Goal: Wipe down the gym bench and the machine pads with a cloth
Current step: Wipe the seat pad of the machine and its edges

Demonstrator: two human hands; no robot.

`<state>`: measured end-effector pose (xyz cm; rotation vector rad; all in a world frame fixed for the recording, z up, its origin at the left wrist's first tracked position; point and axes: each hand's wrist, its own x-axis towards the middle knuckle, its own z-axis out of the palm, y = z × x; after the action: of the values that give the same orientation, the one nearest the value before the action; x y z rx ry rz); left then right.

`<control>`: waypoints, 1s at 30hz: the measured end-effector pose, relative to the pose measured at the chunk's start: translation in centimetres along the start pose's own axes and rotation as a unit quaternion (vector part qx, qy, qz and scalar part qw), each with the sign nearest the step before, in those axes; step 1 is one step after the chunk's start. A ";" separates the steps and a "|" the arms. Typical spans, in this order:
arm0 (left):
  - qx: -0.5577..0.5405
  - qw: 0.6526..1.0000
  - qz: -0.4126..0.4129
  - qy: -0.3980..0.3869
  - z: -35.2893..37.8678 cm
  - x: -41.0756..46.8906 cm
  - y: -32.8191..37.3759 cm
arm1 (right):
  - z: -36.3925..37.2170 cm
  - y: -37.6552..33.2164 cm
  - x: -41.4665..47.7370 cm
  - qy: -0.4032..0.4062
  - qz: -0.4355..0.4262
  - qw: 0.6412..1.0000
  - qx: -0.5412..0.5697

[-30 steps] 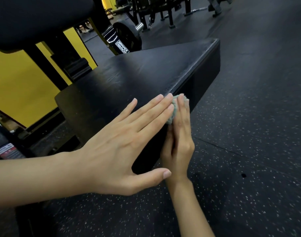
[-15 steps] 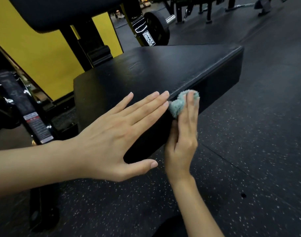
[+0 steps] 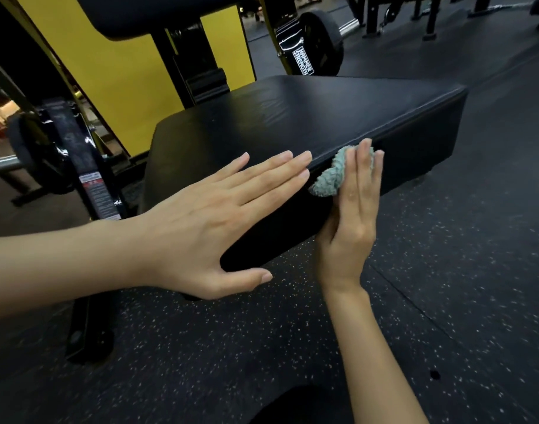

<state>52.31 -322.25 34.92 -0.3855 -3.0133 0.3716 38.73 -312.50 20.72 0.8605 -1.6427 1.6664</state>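
- The black padded bench seat (image 3: 308, 117) fills the middle of the frame. Its long side runs from the lower left up to the right.
- The left hand (image 3: 207, 221) lies flat on its top, fingers straight and pointing right.
- The right hand (image 3: 350, 215) presses a small fuzzy teal cloth (image 3: 330, 175) on the seat's side wall, with straight fingers pointing up.
- The bunched cloth slants along the top edge.

behind your work area you have a yellow panel (image 3: 124, 71), a black weight plate (image 3: 323, 41) beside a "hammer strength" label (image 3: 303, 61), a black frame post (image 3: 75, 142) bearing a warning sticker (image 3: 100, 197), and speckled rubber flooring (image 3: 445, 270) below.
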 end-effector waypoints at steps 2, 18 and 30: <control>0.006 1.000 -0.003 -0.003 0.0 0.2 0.1 | -0.6 1.5 1.7 0.015 0.007 1.000 0.003; 0.046 0.998 -0.027 -0.015 0.1 3.4 1.2 | -0.2 -0.6 -1.0 0.010 0.060 0.996 0.070; 0.029 0.999 -0.031 -0.023 0.2 8.1 1.6 | -2.1 5.1 2.6 0.004 0.011 0.999 0.034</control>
<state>44.88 -318.72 34.73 -0.2809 -3.0427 0.4668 33.02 -310.54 19.77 0.8721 -1.6028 1.7476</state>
